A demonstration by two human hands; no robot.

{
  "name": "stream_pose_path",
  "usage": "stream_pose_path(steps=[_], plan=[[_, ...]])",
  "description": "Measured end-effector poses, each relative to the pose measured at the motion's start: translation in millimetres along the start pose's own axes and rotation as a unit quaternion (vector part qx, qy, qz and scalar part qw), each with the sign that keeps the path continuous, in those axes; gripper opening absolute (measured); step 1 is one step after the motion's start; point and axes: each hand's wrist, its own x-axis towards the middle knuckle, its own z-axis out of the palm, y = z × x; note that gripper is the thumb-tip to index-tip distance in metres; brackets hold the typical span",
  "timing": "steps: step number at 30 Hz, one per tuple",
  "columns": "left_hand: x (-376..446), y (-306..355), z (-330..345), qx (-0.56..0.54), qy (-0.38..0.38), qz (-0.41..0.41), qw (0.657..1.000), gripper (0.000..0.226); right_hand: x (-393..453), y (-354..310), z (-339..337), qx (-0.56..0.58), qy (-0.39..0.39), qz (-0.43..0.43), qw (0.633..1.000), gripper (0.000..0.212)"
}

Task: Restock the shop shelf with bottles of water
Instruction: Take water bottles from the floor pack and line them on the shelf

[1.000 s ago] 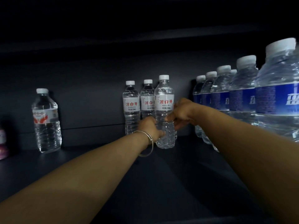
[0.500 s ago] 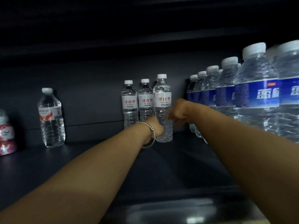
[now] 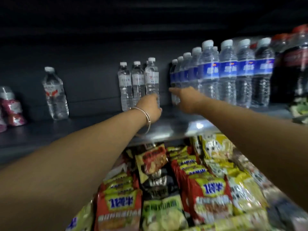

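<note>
left hand (image 3: 150,107) gripping front one of three white-label bottles (image 3: 152,80); right hand (image 3: 188,100) open, fingers straight

Your left hand (image 3: 150,106) covers the base of the front bottle (image 3: 152,80), so you can't tell its grip; bottle labels blur unreadable; snack packets (image 3: 208,189) smear, and the red-capped bottles (image 3: 298,52) run off the right edge

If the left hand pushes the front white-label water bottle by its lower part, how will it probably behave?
The front white-label bottle is tall and narrow, so it may tip more easily than slide, though a low push from the left hand helps. It looks full, so probably heavy for its size. Its thin ribbed plastic likely dents under the fingers.
</note>
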Motion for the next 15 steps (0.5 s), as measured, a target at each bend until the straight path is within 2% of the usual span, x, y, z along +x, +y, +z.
stream_pose_path(steps=[4, 6, 8, 12, 15], plan=[[-88.6, 10.9, 24.1, 0.001, 0.045, 0.104, 0.994, 0.046, -91.4, -0.8, 15.9, -0.040, 0.091, 0.013, 0.995, 0.049], [-131.9, 13.5, 47.5, 0.014, 0.067, 0.143, 0.987, 0.045, -141.0, 3.6, 36.1, -0.058, 0.100, -0.014, 0.993, 0.046], [-172.2, 14.7, 79.3, 0.026, 0.058, 0.164, 0.984, 0.045, -188.4, 14.5, 64.3, -0.092, 0.089, -0.059, 0.990, 0.041], [-244.8, 5.9, 166.0, 0.045, -0.038, 0.159, 0.986, 0.047, -275.7, 47.4, 136.5, -0.125, 0.001, -0.057, 0.991, 0.039], [-290.4, -7.0, 246.3, 0.049, -0.123, 0.161, 0.978, 0.048, -332.4, 76.8, 205.5, -0.105, -0.049, -0.041, 0.992, 0.036]])
